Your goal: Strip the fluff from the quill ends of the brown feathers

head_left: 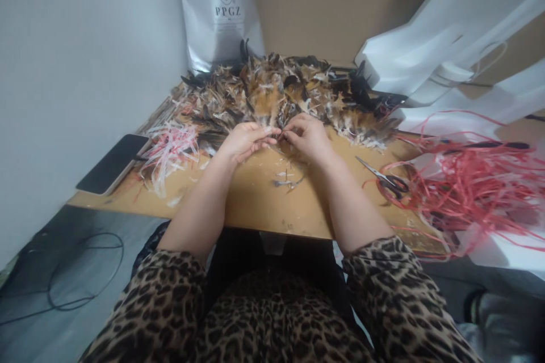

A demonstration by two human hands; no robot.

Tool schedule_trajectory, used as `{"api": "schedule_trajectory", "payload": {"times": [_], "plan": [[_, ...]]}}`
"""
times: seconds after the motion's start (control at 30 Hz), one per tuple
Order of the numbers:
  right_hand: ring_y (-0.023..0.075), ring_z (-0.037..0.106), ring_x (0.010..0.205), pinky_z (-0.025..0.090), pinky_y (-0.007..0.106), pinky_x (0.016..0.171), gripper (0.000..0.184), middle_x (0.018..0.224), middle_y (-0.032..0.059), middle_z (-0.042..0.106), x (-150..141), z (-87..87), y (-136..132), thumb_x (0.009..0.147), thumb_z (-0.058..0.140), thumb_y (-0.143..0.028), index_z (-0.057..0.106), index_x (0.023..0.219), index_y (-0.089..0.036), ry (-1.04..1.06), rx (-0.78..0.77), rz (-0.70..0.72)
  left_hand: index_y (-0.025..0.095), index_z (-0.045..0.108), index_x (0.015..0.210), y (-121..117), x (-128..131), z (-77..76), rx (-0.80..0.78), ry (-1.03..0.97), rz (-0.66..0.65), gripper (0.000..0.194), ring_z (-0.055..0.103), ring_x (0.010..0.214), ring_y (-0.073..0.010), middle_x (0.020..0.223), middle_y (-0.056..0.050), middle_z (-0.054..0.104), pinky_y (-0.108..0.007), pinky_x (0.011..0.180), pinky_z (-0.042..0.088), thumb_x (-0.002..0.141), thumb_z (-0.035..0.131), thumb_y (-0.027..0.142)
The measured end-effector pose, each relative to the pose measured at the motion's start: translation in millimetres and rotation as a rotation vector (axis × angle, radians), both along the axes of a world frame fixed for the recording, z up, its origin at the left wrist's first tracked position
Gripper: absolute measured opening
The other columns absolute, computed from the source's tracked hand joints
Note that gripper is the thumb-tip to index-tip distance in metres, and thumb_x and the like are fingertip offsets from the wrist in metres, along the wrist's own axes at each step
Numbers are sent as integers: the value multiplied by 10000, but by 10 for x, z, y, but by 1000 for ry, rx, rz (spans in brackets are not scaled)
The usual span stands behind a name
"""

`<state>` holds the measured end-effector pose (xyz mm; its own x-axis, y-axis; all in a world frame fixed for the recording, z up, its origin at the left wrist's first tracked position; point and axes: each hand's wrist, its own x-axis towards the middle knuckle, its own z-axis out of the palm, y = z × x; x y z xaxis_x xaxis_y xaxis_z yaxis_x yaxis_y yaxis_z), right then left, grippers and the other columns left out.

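Note:
Over the front of the feather pile, my left hand (252,142) is closed in a pinch at the quill end of a brown, fluffy-based feather (266,103). Facing it, my right hand (309,135) pinches at the same spot, its fingertips almost meeting the left ones. Thin dark quills show between the fingertips; their exact number is too small to tell. Behind both hands spreads a heap of brown, black and white feathers (230,93). Below them, small feather scraps (288,182) lie on the wooden tabletop (272,212).
Scissors (385,177) lie right of my right forearm, beside a tangle of red plastic strips (481,193). At left are a bundle of pink and white strips (172,150) and a phone (113,163) near the table edge. A printed silver bag (221,11) stands behind.

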<state>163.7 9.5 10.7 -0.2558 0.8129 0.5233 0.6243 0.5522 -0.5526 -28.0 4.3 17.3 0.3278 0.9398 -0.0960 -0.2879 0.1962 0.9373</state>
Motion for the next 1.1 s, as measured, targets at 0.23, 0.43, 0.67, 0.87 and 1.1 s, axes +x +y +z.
{"api": "schedule_trajectory", "payload": {"times": [0.23, 0.43, 0.67, 0.87, 1.1], "plan": [[175, 589, 831, 440, 297, 758, 158, 921, 61, 653, -88, -20, -43, 796, 553, -224, 707, 817, -196, -36, 29, -24, 40, 685, 773, 2, 80, -55, -125, 1, -25, 87, 666, 612, -87, 772, -129, 716, -132, 556, 518, 749, 703, 123], [170, 583, 751, 423, 298, 729, 159, 823, 51, 677, -3, -95, 47, 768, 566, -217, 717, 807, -186, -73, -32, -29, 47, 672, 742, 57, 27, -32, -115, -111, 95, 95, 647, 596, -58, 699, -84, 692, -113, 596, 522, 810, 607, 54], [166, 580, 688, 427, 307, 697, 157, 745, 29, 686, 65, -108, 75, 751, 584, -255, 727, 776, -196, -52, -184, -64, 62, 671, 757, 60, -65, 62, -131, -132, 115, 104, 631, 578, -43, 712, -68, 687, -102, 578, 510, 821, 589, 52], [204, 613, 848, 471, 360, 815, 362, 982, 69, 688, 158, -169, 161, 663, 588, -122, 708, 1000, -179, 27, -122, -139, 51, 662, 762, 65, -91, 58, -115, -192, 76, 113, 625, 548, -38, 673, -52, 665, -87, 545, 502, 827, 571, 35], [118, 568, 612, 494, 286, 605, 293, 892, 63, 702, 90, 123, -11, 717, 625, -259, 689, 981, -149, 399, -364, -10, 63, 643, 754, 46, -123, 71, -95, -273, 5, 114, 600, 513, -25, 645, -31, 643, -74, 517, 483, 821, 562, 21]]}}
